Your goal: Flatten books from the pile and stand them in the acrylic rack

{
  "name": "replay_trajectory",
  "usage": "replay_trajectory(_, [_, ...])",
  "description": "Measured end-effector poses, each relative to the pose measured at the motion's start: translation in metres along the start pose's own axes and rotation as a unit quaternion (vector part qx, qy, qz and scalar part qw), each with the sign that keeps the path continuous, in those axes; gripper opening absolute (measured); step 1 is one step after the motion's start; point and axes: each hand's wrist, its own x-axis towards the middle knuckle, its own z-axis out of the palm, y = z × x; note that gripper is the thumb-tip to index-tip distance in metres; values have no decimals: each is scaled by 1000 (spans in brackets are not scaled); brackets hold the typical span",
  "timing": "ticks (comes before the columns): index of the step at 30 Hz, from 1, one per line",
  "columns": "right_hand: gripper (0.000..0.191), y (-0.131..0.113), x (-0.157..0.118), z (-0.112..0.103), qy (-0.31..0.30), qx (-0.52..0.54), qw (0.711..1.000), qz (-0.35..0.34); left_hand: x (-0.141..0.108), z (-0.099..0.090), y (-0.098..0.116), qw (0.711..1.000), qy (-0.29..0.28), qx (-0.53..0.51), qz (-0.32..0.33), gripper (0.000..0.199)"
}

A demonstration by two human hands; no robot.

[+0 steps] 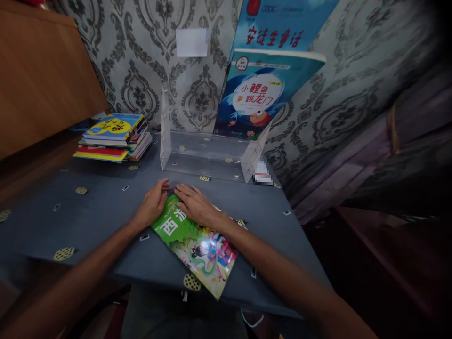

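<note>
A green picture book (208,256) lies aslant on the dark blue tablecloth, its lower corner reaching the table's front edge. My right hand (196,203) rests flat over the top of its cover, fingers stretched forward, hiding part of the title. At the book's upper left edge is my left hand (154,202), fingers extended and slightly curled, holding nothing; whether it touches the book's edge I cannot tell. Beyond both hands stands a clear plastic book rack (208,165). Two blue books, a front one (243,115) and a taller one (271,21) behind, stand at its right side.
A stack of books (109,136) sits at the back left beside a wooden panel (45,70). Behind the rack's right end is a small blurred white item (263,172). Patterned wallpaper (137,89) backs the table; a curtain (353,160) hangs on the right.
</note>
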Motion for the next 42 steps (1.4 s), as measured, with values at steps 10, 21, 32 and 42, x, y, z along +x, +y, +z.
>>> replay_trajectory(10, [46,-2,0,1,12,10,999,43,-43,-4,37,951,-46,281,125,31])
replay_trajectory(21, [33,12,-30,-33,43,-107,977,181,26,7,17,934,-51,324,140,35])
replay_trajectory(32, [50,-2,-14,-10,3,-50,999,-2,34,18,-3,966,-28,245,83,38])
replay_trajectory(42, [45,55,-40,-13,36,25,997,56,33,11,25,936,-93,278,196,26])
